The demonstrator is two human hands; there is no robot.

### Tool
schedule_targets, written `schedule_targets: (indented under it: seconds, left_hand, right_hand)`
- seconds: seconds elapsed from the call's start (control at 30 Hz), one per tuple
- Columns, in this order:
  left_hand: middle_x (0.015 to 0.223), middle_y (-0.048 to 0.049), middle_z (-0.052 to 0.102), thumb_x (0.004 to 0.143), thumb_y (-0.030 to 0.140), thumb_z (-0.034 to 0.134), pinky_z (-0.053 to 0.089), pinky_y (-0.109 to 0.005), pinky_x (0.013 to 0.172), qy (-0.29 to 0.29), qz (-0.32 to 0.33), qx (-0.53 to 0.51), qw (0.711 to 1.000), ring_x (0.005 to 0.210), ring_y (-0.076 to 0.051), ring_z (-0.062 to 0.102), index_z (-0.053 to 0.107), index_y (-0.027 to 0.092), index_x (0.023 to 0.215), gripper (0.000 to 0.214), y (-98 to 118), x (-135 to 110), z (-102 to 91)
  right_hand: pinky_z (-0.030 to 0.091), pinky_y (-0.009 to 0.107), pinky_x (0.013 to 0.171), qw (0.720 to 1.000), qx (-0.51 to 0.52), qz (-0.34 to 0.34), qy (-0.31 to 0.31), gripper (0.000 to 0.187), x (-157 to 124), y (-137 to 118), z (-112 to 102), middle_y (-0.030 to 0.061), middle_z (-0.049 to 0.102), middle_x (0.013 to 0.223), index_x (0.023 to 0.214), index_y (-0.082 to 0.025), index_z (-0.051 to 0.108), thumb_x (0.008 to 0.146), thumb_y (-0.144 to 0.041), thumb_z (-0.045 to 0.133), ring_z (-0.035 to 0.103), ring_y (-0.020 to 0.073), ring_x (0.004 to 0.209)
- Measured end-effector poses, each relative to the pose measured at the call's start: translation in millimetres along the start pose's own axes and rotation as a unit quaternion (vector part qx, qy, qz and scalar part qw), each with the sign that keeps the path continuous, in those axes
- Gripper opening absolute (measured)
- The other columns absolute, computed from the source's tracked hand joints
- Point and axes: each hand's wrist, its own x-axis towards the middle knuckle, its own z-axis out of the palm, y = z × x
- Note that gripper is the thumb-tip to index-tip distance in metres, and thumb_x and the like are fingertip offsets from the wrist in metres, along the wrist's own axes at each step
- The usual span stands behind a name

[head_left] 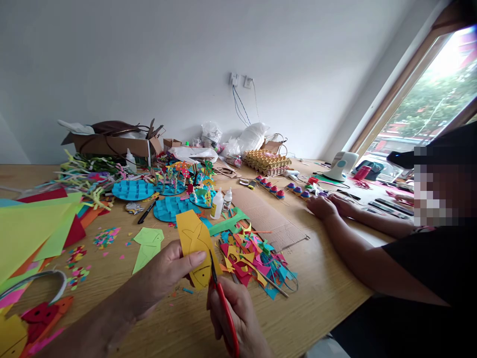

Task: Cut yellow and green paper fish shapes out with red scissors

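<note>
My left hand (169,271) pinches a yellow paper piece (194,243) with a pencilled fish outline, thumb on its front, and holds it upright above the wooden table (320,293). My right hand (238,311) is closed round red-handled scissors (223,303). Their dark blades touch the lower right edge of the yellow paper. A heap of coloured paper scraps (253,261) lies just right of the scissors. A light green folded paper shape (148,244) lies on the table left of my left hand.
Another person in a black top sits at the right, both hands (330,205) resting on the table. Glue bottles (217,203), blue paper discs (133,189), a flat cardboard sheet (268,219), egg trays (266,161), a cardboard box (112,143) and coloured paper sheets (33,223) crowd the table.
</note>
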Motion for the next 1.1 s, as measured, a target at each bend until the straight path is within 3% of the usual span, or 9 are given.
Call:
schedule_targets:
  seconds: [0.17,0.33,0.67,0.83,1.1]
  left_hand:
    - [0.08,-0.0009,0.07,0.078,0.034,0.059,0.045,-0.028,0.071,0.002,0.023,-0.03,0.999,0.074,-0.018,0.058,0.069,0.019,0.091,0.021,0.0,1.2,2.8]
    - [0.08,-0.0014,0.071,0.079,0.033,0.058,0.045,-0.028,0.07,-0.02,0.018,-0.047,0.999,0.073,-0.019,0.06,0.069,0.02,0.093,0.022,-1.7,0.1,5.1]
    - [0.082,-0.0016,0.071,0.08,0.031,0.058,0.044,-0.027,0.07,-0.034,-0.008,-0.049,0.998,0.069,-0.016,0.057,0.07,0.019,0.092,0.02,-1.8,-0.2,2.8]
    - [0.083,-0.0013,0.072,0.079,0.031,0.06,0.045,-0.027,0.073,-0.028,-0.011,-0.05,0.998,0.075,-0.018,0.06,0.07,0.02,0.093,0.021,2.8,-1.8,3.3]
    - [0.092,-0.0009,0.073,0.081,0.028,0.059,0.046,-0.031,0.081,-0.07,-0.017,-0.045,0.996,0.083,-0.02,0.063,0.069,0.023,0.098,0.02,3.5,-2.3,-5.6]
  right_hand:
    - [0.023,0.017,0.039,1.0,-0.012,0.018,-0.001,0.052,-1.5,-7.5,0.6,-0.0069,0.035,0.043,0.059,-0.018,0.043,0.081,-0.066,0.039,0.029,0.0061,0.04]
    - [0.026,0.017,0.041,1.0,-0.016,0.022,0.011,0.055,-1.0,-9.5,1.1,-0.006,0.037,0.044,0.061,-0.017,0.045,0.078,-0.069,0.038,0.033,0.0068,0.042]
    - [0.022,0.019,0.04,0.999,-0.028,0.019,0.004,0.055,-2.7,-4.1,-0.7,-0.0056,0.034,0.047,0.059,-0.018,0.04,0.08,-0.069,0.035,0.029,0.0068,0.042]
    - [0.02,0.019,0.038,1.0,-0.026,0.015,-0.005,0.054,-3.8,0.6,-1.2,-0.0059,0.033,0.046,0.058,-0.019,0.038,0.081,-0.068,0.035,0.027,0.0064,0.041]
    - [0.018,0.019,0.038,0.999,-0.041,0.0,-0.008,0.05,-3.6,1.9,-3.4,-0.006,0.03,0.049,0.059,-0.019,0.037,0.083,-0.063,0.037,0.026,0.0061,0.042]
